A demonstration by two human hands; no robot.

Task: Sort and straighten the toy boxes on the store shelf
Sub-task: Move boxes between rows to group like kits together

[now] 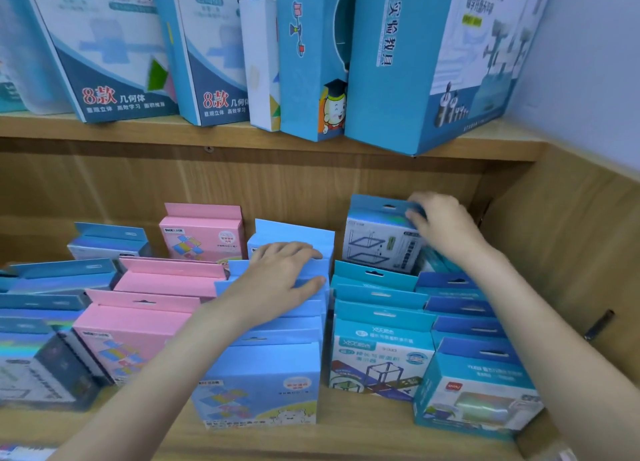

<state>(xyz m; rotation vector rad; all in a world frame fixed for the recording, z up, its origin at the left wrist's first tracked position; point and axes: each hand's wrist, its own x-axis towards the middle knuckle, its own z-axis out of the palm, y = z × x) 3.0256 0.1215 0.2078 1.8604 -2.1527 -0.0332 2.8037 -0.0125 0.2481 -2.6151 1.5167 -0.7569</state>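
- The toy boxes stand in rows on the lower shelf (346, 436), one behind the next, with bigger boxes on the shelf above.
- Far left is a row of shiny dark boxes (41, 363). They look slippery, so a flat push may slide off them.
- Next is the row of pink boxes (128, 336). They are thin card and probably very light. A hard squeeze could dent them.
- The left hand (280, 277) lies on top of the light blue boxes (263, 381) in the middle row. Its fingers are nearly straight and spread, pressing on the top flaps, with the thumb against a flap. It presses more than it holds.
- These boxes are best pushed on the firm top edge, because the hanging flaps (375, 275) bend easily.
- To the right is a row of teal boxes (381, 353), then a row of darker blue boxes (478, 388) by the shelf wall.
- The right hand (443, 225) is at the back. Its fingers curl over the top corner of a white and blue box (377, 242) and pinch it.
- That box stands taller than its row and tilts a little. It looks light but tippy, so holding its two sides seems safer.
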